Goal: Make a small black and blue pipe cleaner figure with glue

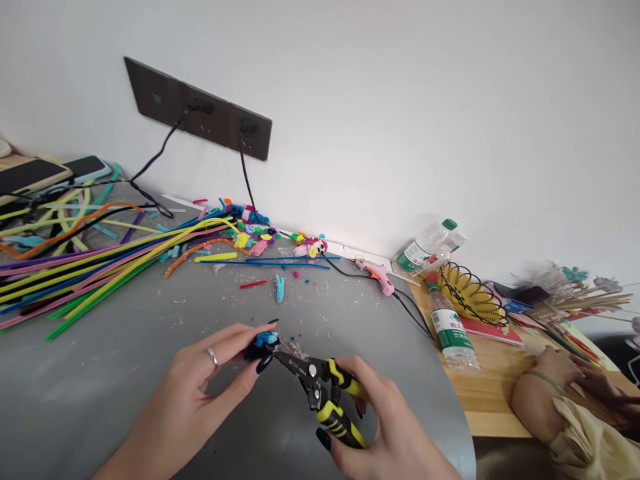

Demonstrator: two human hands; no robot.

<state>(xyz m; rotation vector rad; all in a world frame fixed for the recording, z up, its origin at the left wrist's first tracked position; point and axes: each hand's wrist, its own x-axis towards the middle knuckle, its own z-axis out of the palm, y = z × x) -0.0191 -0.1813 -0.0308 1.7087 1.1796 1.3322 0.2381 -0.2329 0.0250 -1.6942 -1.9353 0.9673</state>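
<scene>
Between the thumb and fingers of my left hand (215, 370) is a small blue and black fuzzy piece (267, 339), seemingly of pipe cleaner. My right hand (385, 413) is wrapped round the yellow and black handles of a pair of wire cutters (320, 387). Their dark jaws point left and meet the edge of the blue piece; whether they bite into it I cannot tell. Fine fluffy clippings lie just behind the jaws. Beyond my hands, a folded light-blue pipe cleaner (279, 289) and a short red one (253, 284) rest on the grey mat (150, 393).
Long coloured pipe cleaners (115, 260) spread across the left. Small pipe-cleaner figures (260, 239) line the wall. A pink glue gun (377, 275) with its cord sits back right, near plastic bottles (453, 333) and a yellow basket (470, 293). Another person's hands (565, 377) rest at far right.
</scene>
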